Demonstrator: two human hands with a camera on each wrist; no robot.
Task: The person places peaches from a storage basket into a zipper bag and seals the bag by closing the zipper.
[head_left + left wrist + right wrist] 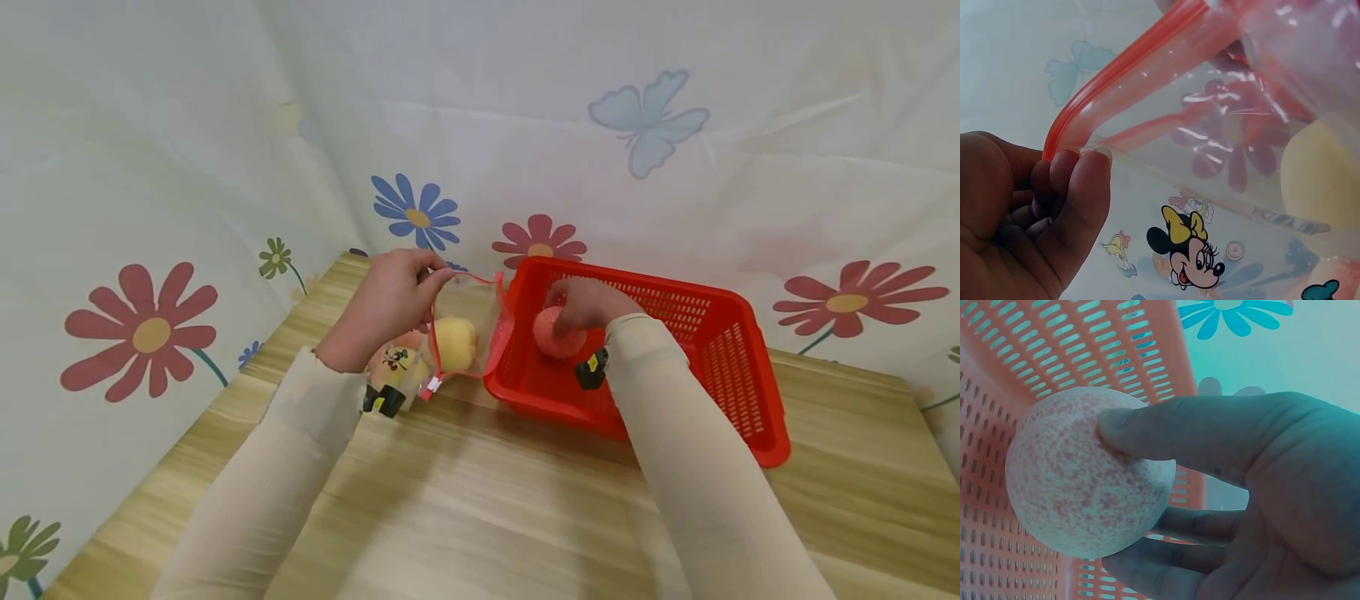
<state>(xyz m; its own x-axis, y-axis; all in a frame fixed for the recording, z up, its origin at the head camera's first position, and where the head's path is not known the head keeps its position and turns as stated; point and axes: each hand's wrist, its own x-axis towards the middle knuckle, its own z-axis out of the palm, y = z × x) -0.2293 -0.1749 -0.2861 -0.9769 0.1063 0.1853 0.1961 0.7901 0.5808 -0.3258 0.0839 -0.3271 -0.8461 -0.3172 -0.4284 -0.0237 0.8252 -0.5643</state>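
Note:
My left hand (397, 292) pinches the rim of a clear zip bag (501, 333) with red edging, fingertips at one corner of its mouth in the left wrist view. Through the plastic show a pale yellow fruit (454, 343) and part of a pinkish one (410, 339); a cartoon mouse print (1192, 253) decorates the bag. Inside the red basket (763, 392), my right hand (588, 302) grips a round, red-speckled fruit (1082, 481), thumb on one side and fingers on the other. What kind of fruit it is, I cannot tell.
The perforated basket stands just right of the bag on a wood-grain table (465, 500). Behind and to the left hangs a pale cloth (480, 125) printed with flowers and a butterfly. A black wrist device (384, 401) sits by the left cuff, another (591, 372) by the right.

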